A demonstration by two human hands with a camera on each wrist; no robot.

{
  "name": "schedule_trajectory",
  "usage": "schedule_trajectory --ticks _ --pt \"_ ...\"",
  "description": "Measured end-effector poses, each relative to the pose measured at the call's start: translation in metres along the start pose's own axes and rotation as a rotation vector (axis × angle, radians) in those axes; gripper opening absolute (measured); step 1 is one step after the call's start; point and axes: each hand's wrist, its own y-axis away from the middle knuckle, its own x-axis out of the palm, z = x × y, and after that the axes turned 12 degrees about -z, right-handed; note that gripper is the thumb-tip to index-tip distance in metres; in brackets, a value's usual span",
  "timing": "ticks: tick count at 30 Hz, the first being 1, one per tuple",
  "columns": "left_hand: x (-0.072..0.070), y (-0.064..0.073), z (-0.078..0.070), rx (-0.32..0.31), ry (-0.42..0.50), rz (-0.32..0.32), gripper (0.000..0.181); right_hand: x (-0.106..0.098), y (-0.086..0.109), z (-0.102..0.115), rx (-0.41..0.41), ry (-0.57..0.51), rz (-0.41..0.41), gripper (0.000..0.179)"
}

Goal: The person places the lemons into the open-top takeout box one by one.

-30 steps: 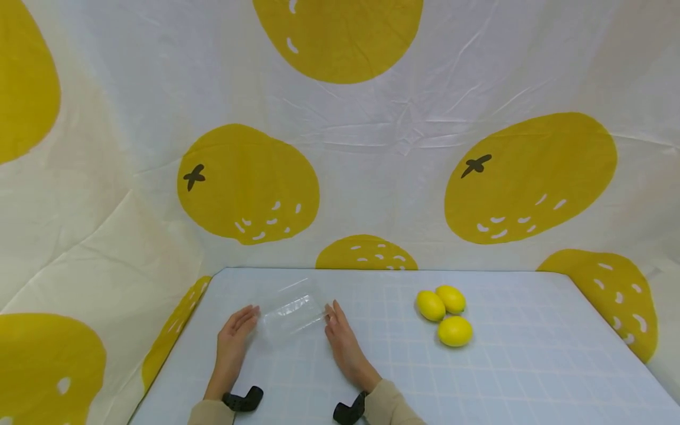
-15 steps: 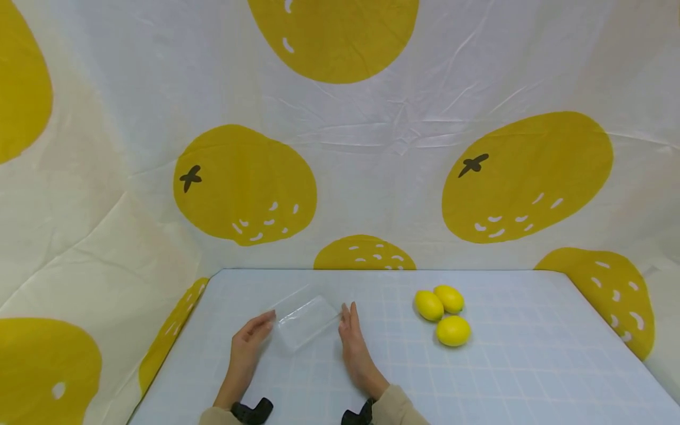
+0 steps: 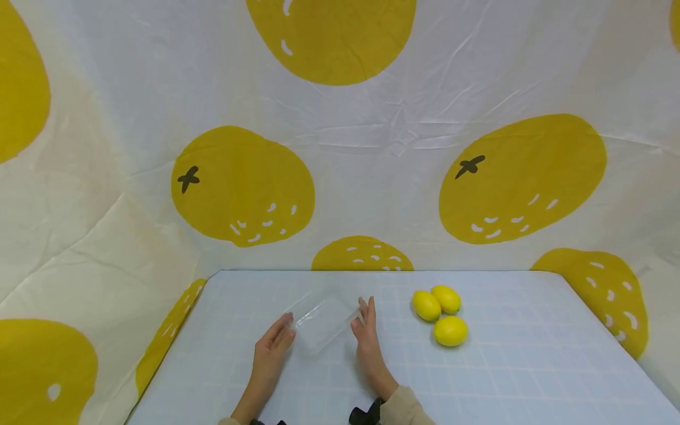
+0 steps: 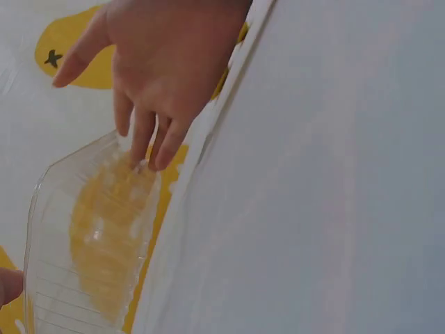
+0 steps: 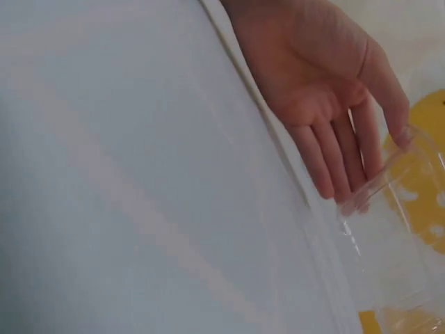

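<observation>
A clear plastic container [image 3: 324,321] lies tilted between both hands in the head view. The left hand [image 3: 273,348] touches its left end with straight fingertips; in the left wrist view the thumb of the left hand [image 4: 156,66] stands away from the container [image 4: 90,236]. At the right end, the right hand [image 3: 370,348] holds the container. From the right wrist view, the thumb of the right hand [image 5: 327,90] is bent onto a corner of the container [image 5: 389,216], with fingertips along its edge. Three yellow lemons rest together to the right, the nearest lemon [image 3: 450,330] in front of two others.
A pale blue checked cloth covers the table [image 3: 510,366]. Behind it and at the sides hangs a white curtain [image 3: 372,177] with large yellow fruit prints. Dark wrist camera mounts [image 3: 366,413] sit at the sleeves.
Both hands have carried the container to the right, nearer the lemons. The right hand's thumb has come in toward the container's end. The lemons have stayed on the table.
</observation>
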Motion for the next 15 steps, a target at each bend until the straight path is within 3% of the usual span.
schedule_trajectory --ticks 6,11,15 --pt "0.016 0.015 0.0 0.013 0.012 0.084 0.057 -0.014 -0.009 0.008 0.039 0.037 -0.022 0.079" --pt "0.031 0.03 -0.001 0.013 0.01 0.145 0.062 -0.03 -0.015 0.014 0.026 0.066 -0.032 0.077" --pt "0.041 0.042 0.001 0.044 0.021 0.189 0.064 -0.041 -0.019 0.015 0.032 0.026 -0.045 0.072"
